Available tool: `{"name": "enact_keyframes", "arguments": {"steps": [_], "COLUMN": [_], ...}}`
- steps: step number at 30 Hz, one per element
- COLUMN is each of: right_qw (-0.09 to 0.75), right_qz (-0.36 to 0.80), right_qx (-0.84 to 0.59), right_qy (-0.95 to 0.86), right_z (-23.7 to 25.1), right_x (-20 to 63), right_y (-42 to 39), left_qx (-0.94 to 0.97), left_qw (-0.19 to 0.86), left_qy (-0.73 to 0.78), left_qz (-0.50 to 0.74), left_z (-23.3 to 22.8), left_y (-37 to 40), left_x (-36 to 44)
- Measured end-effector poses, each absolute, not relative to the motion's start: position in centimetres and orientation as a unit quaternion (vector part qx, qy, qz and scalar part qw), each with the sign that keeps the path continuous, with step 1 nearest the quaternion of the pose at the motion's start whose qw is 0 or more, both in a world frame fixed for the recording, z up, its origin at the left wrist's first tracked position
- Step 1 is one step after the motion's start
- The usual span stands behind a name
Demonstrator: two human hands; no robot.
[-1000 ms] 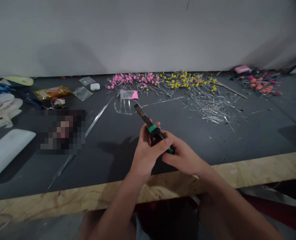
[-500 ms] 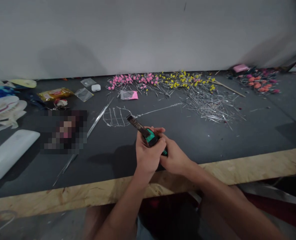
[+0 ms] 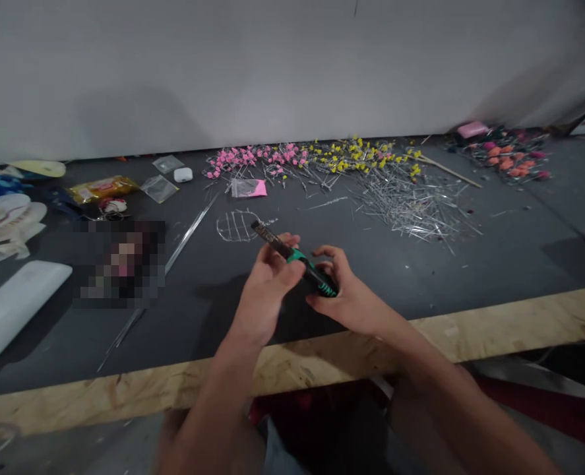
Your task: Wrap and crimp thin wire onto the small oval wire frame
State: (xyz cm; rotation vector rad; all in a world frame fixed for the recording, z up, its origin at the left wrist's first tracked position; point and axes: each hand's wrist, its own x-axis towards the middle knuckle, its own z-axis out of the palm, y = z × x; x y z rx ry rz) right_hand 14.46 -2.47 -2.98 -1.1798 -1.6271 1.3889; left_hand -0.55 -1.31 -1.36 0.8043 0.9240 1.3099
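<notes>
Both hands are on a chisel (image 3: 316, 276) with a black and green handle and a dark, flat blade that points up and left. My left hand (image 3: 267, 284) is closed around it near the green collar, thumb on top. My right hand (image 3: 349, 293) grips the butt end of the handle, thumb underneath and fingers curled loosely above. Just beyond the blade tip, a rounded wire frame (image 3: 237, 225) with cross wires lies on the dark tabletop (image 3: 386, 277). The blade hides part of the frame's right side.
Pink-tipped wire stems (image 3: 243, 159) and yellow-tipped stems (image 3: 361, 155) lie along the wall, beside a heap of bare wires (image 3: 415, 208). Long straight wires (image 3: 188, 234) lie left of the frame. A white box-shaped object (image 3: 22, 307) rests far left; orange-tipped stems (image 3: 514, 163) lie right.
My hands have moved apart along the chisel, the left one going left. More of the handle shows now. The camera view has shifted slightly.
</notes>
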Motion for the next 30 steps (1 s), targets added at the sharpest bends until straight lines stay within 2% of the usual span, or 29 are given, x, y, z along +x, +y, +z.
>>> {"name": "enact_keyframes", "arguments": {"steps": [3,8,16,20,30], "right_qw": [0.299,0.220,0.194,0.168,0.186], "right_qz": [0.517,0.514,0.524,0.565,0.550], "right_qx": [-0.468,-0.473,-0.457,-0.451,-0.488], "right_qy": [-0.651,-0.681,-0.692,-0.670,-0.652], "right_z": [-2.3,-1.3,-0.8,-0.3,0.1], "right_x": [16.3,18.1,19.8,20.2,20.2], "right_y": [-2.4,-2.2,-1.3,-0.9,-0.4], "left_qx": [0.310,0.243,0.227,0.228,0.199], "left_qw": [0.614,0.648,0.609,0.590,0.614], "left_qy": [0.390,0.393,0.425,0.451,0.441], "left_qz": [0.613,0.606,0.630,0.630,0.624], "left_z": [-1.0,-1.0,-1.7,-2.1,-2.4], "left_y": [-0.7,-0.1,0.3,0.5,1.1], "left_x": [-1.5,-1.3,-1.0,-0.9,-1.3]}}
